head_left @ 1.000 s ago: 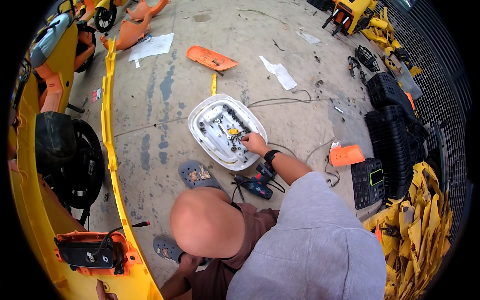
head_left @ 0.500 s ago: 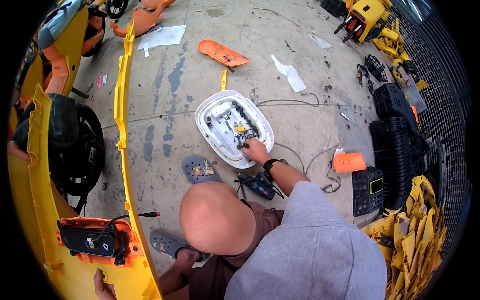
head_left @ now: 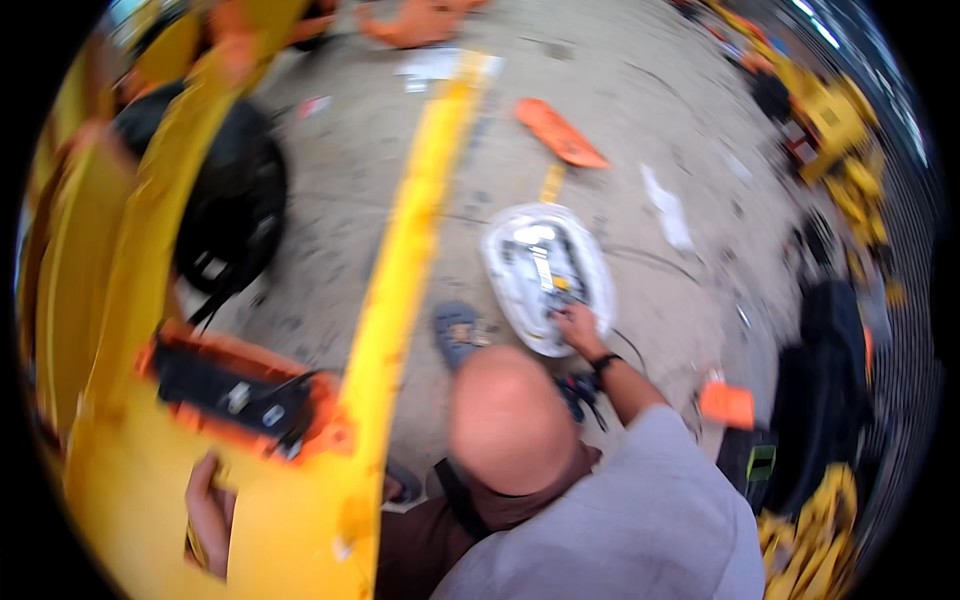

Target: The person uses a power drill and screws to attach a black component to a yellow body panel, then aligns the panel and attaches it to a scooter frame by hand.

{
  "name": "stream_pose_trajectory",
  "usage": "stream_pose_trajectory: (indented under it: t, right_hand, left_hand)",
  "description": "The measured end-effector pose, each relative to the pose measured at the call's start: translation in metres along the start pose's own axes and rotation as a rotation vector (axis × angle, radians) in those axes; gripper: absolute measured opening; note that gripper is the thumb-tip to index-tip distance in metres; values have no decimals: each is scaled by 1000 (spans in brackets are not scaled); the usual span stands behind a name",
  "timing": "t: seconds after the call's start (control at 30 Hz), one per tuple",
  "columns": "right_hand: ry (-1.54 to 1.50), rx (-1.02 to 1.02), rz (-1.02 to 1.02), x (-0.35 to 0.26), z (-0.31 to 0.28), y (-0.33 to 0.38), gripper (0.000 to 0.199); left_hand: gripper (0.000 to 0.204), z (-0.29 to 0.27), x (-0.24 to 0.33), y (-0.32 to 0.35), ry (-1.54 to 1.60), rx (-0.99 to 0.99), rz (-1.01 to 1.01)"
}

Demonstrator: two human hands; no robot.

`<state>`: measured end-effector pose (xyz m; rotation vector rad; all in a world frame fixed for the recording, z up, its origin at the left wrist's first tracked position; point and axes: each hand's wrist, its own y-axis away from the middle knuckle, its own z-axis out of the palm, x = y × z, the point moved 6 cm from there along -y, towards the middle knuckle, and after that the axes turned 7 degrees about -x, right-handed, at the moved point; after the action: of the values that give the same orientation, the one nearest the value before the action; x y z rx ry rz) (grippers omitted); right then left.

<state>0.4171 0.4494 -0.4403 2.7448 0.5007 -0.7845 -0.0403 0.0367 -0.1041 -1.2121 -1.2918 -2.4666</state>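
A large yellow plastic panel (head_left: 290,540) with raised edges stands at my left. My left hand (head_left: 208,510) grips it at an opening near its lower end. Fixed to its inner face is an orange bracket (head_left: 345,435) carrying a black box-shaped unit (head_left: 225,388) with a short cable. My right hand (head_left: 577,327) reaches into a white tray (head_left: 505,290) on the floor, fingers drawn together among small dark hardware. What they pinch is blurred and hidden. A small yellow piece (head_left: 561,284) and a silvery tool lie in the tray too.
An orange plastic part (head_left: 560,132) and a white paper (head_left: 667,208) lie beyond the tray. A dark power tool (head_left: 580,395) lies by my knee. Black crates (head_left: 825,370) and yellow panels (head_left: 815,545) are piled at right. A black wheel (head_left: 235,205) stands behind the panel.
The yellow panel has tilted rightward, and my left hand has risen with it. The view has shifted, moving the floor things right. My right hand stays in the tray.
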Motion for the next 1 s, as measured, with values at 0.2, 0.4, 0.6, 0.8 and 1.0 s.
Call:
stream_pose_trajectory:
  t: [0.2, 0.4, 0.6, 0.8, 1.0]
  right_hand:
    - [-662, 175, -112, -82, -108, -28, 19]
    - [-796, 232, -520, -325, -263, 8, 19]
    - [-653, -579, -624, -515, -254, 61, 23]
    - [-146, -524, -1390, -635, -182, 100, 16]
    - [-249, -282, -1615, -670, -120, 118, 19]
  left_hand:
    - [31, 7, 25, 23, -147, 82, 143]
    - [30, 11, 27, 29, -19, 145, 113]
    - [28, 8, 22, 21, -35, 67, 121]
    - [26, 11, 20, 26, 23, 114, 132]
    - [30, 19, 28, 28, -4, 144, 122]
